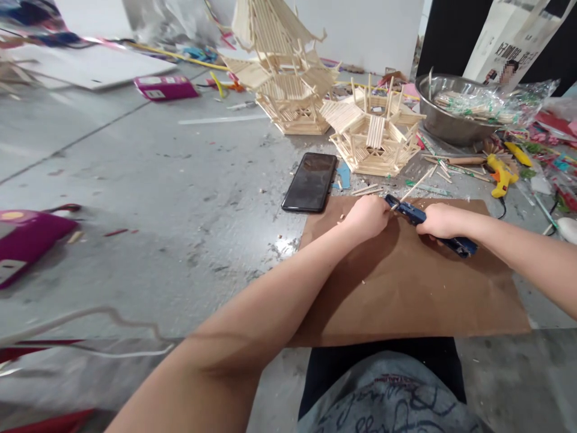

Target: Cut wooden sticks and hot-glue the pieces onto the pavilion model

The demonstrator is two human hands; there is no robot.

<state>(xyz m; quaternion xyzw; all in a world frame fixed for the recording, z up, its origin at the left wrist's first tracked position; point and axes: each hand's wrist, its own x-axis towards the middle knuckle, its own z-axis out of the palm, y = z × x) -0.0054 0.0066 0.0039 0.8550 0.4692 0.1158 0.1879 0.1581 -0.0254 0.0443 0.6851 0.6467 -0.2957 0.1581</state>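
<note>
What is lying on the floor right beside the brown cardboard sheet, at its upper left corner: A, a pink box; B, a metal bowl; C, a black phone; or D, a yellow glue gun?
C: the black phone lies flat, screen up, on the grey floor just off the cardboard sheet, near the left hand.

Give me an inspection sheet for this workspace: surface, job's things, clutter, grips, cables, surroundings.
Surface: grey floor with brown cardboard sheet under the hands.
Job's things: blue cutter, thin wooden stick at its tip.
Clutter: phone, two stick models, metal bowl, yellow glue gun, stick offcuts.
Grips: left hand pinches the stick at the cutter tip; right hand closed on the cutter handles.
Cables: white cord at lower left.
Surroundings: white wall, magenta boxes.
</note>
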